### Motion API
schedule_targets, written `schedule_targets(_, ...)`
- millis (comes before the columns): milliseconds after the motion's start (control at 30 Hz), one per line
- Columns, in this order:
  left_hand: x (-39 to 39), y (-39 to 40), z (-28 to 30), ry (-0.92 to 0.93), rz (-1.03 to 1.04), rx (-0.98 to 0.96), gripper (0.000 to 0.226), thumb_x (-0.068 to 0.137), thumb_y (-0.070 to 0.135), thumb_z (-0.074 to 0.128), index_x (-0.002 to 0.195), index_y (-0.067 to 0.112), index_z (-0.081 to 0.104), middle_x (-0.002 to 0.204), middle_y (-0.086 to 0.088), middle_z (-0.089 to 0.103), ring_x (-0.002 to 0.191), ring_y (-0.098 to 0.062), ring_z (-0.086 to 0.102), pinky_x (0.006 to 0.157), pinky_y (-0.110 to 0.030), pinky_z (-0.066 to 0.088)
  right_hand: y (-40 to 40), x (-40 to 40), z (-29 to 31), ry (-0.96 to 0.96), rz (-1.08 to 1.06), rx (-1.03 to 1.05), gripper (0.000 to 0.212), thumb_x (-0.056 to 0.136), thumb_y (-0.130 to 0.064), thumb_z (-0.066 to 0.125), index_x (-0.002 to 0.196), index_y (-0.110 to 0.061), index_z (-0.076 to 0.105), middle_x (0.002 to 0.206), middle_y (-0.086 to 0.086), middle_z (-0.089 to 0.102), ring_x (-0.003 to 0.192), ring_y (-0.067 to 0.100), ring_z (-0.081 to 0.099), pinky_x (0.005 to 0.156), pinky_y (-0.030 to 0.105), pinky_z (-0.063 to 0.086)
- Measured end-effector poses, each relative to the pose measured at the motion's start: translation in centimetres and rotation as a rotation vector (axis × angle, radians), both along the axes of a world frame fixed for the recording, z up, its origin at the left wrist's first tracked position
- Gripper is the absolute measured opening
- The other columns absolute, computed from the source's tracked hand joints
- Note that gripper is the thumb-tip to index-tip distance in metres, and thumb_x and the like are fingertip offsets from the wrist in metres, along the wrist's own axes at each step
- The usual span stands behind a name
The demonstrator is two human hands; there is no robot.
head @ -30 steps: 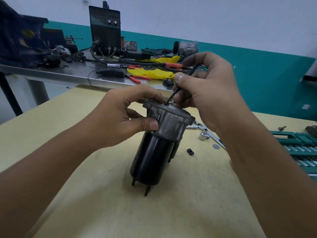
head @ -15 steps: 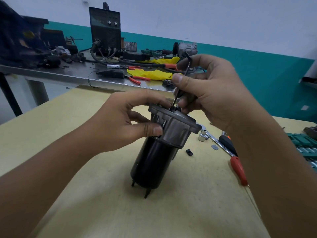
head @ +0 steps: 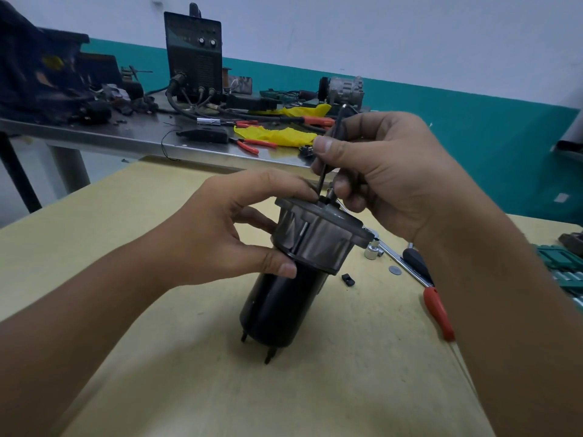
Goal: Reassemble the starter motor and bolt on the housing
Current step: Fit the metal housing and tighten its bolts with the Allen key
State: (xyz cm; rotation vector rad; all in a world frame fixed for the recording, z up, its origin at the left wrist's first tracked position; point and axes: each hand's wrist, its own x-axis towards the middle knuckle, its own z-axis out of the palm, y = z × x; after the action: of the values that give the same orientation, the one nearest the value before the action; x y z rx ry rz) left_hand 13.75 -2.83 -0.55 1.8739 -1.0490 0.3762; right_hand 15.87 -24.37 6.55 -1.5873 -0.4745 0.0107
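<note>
Since a second ago your right hand [head: 388, 171] has swung the hex key [head: 328, 156] from slanted to nearly upright, pinching it into the grey housing [head: 318, 238]. Your left hand [head: 227, 228] grips that housing atop the black motor body [head: 277, 310], standing on the yellow table [head: 189, 389].

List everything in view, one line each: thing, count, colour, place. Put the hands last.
starter motor: 1, black body with grey metal housing on top, standing tilted on the yellow table
hex key: 1, dark, tip at the housing top
screwdriver: 1, red and black handle, table right of the motor
socket: 1, silver, by the housing
washer: 1, grey, table
small clip: 1, black, table
welder box: 1, black, steel bench behind
pliers: 1 clear pair, red handles, bench
yellow cloth: bench
left hand: steadies the housing
right hand: grips the hex key
</note>
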Motion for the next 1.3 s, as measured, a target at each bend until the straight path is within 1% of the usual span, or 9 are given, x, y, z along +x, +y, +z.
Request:
schedule_targets(133,0.0,-0.2,-0.1,-0.012,0.0,0.006,0.069,0.074,0.027,0.088,0.135,0.011,0.059,0.134,-0.004,0.065,0.129,-0.028,0.06,0.085,-0.045,0.063,-0.1,-0.3,0.3,0.064,0.084,-0.011,0.001,0.091,0.0,0.068,0.092,0.0,0.069,0.074,0.017,0.074,0.047,0.014,0.066,0.037,0.021,0.045)
schedule_targets(267,-0.1,-0.2,-0.2,-0.024,0.001,-0.001,0.063,0.074,0.028,0.088,0.131,0.019,0.062,0.133,-0.001,0.065,0.127,-0.028,0.061,0.084,-0.044,0.063,0.0,-0.5,0.1,0.049,0.043,-0.018,0.01,0.087,-0.004,0.074,0.079,-0.005,0.068,0.071,0.017,0.073,0.038,0.01,0.054,0.032,0.016,0.034)
schedule_targets(400,0.0,0.0,-0.1,-0.032,-0.001,-0.005,0.063,0.075,0.029,0.088,0.131,0.021,0.061,0.137,0.005,0.064,0.129,-0.026,0.06,0.084,-0.042,0.063,0.6,-0.5,-0.2,0.051,-0.017,0.024,0.021,0.079,-0.008,0.081,0.082,-0.007,0.06,0.067,0.016,0.07,0.036,0.01,0.052,0.032,0.016,0.032)
schedule_targets(700,0.0,0.3,-0.2,-0.01,0.019,-0.007,0.064,0.072,0.03,0.088,0.13,0.02,0.063,0.135,-0.001,0.065,0.128,-0.029,0.06,0.084,-0.043,0.063,-0.4,-0.4,0.7,0.085,0.132,0.002,0.005,0.093,-0.001,0.065,0.098,-0.002,0.064,0.074,0.018,0.073,0.052,0.018,0.069,0.041,0.022,0.049)
schedule_targets(833,0.0,0.3,-0.1,-0.018,0.015,-0.012,0.065,0.072,0.028,0.089,0.13,0.021,0.061,0.134,0.001,0.065,0.127,-0.028,0.061,0.083,-0.043,0.063,0.1,-0.6,0.3,0.039,0.065,0.0,0.019,0.071,-0.016,0.08,0.076,-0.01,0.062,0.071,0.02,0.071,0.041,0.014,0.059,0.034,0.018,0.039)
schedule_targets(933,-0.1,0.3,-0.1,-0.019,0.008,-0.017,0.066,0.072,0.027,0.089,0.131,0.021,0.061,0.136,0.003,0.065,0.128,-0.026,0.061,0.083,-0.042,0.064,0.6,-0.8,0.1,0.037,0.054,0.06,0.031,0.064,-0.016,0.08,0.077,-0.011,0.053,0.065,0.018,0.068,0.041,0.015,0.059,0.034,0.019,0.039)
schedule_targets(1100,0.1,0.4,-0.2,-0.007,0.008,-0.022,0.067,0.074,0.03,0.089,0.134,0.02,0.061,0.133,0.001,0.066,0.127,-0.027,0.062,0.084,-0.043,0.063,-0.2,-0.8,0.8,0.119,0.175,0.048,0.016,0.087,-0.001,0.068,0.102,-0.002,0.064,0.076,0.02,0.073,0.057,0.022,0.072,0.048,0.024,0.056)
schedule_targets(1233,0.1,0.5,-0.3,-0.006,0.002,-0.023,0.068,0.075,0.03,0.088,0.136,0.022,0.059,0.137,0.003,0.064,0.13,-0.026,0.06,0.084,-0.042,0.063,-0.1,-0.8,0.5,0.089,0.176,0.025,0.007,0.085,-0.001,0.068,0.091,-0.001,0.066,0.073,0.017,0.073,0.053,0.017,0.069,0.042,0.021,0.051)
schedule_targets(1300,0.2,0.5,-0.3,-0.003,-0.001,-0.025,0.069,0.074,0.03,0.088,0.136,0.023,0.06,0.137,0.003,0.064,0.131,-0.027,0.059,0.085,-0.042,0.063,0.2,-0.8,0.3,0.066,0.151,0.024,0.014,0.077,-0.006,0.073,0.086,-0.002,0.064,0.071,0.016,0.072,0.049,0.015,0.066,0.038,0.02,0.047)
